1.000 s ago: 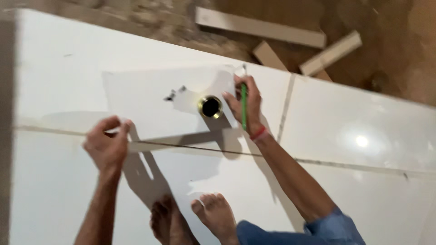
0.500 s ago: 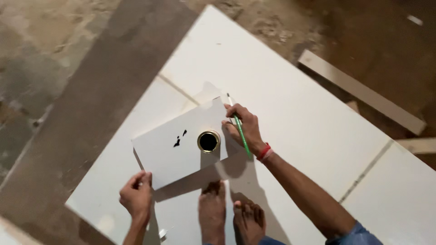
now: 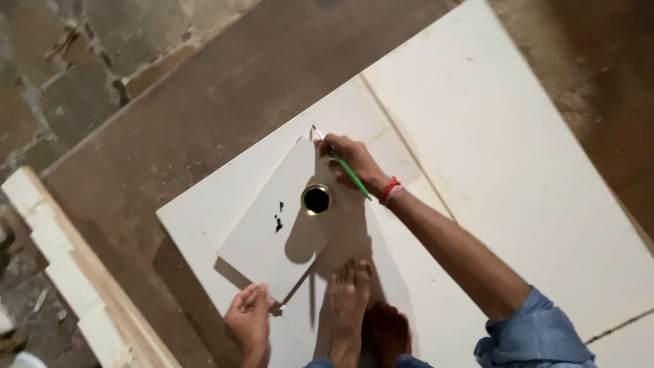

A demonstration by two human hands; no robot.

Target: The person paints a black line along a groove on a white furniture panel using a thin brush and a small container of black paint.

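A: What's in view?

B: Head cam, looking straight down. A person stands barefoot on big white floor tiles (image 3: 490, 136) laid on a rough dark floor (image 3: 204, 88). A smaller loose white tile (image 3: 272, 232) lies tilted on top of the big ones, w/ a round hole (image 3: 317, 200) cut through it, brass-coloured rim, dark inside. A few small black marks (image 3: 278, 221) sit left of the hole.

A: Hands?

B: Right hand (image 3: 351, 160) rests at the loose tile's far corner, fingers closed around a green pencil (image 3: 351, 175); its tip end points toward that corner, the shaft runs back over the wrist. Red band (image 3: 389, 190) on that wrist, blue sleeve (image 3: 538, 334) at the elbow. Left hand (image 3: 251, 319) is at the tile's near corner, fingers curled down and touching the edge; can't tell if it grips or just presses.

A: Feet?

B: Both bare feet (image 3: 347, 300) on the big tile, just beside the loose tile's near edge, right of the left hand.

A: Anything else?

B: Pale wooden board (image 3: 75, 272) lies along the lower left, well apart from the tiles.
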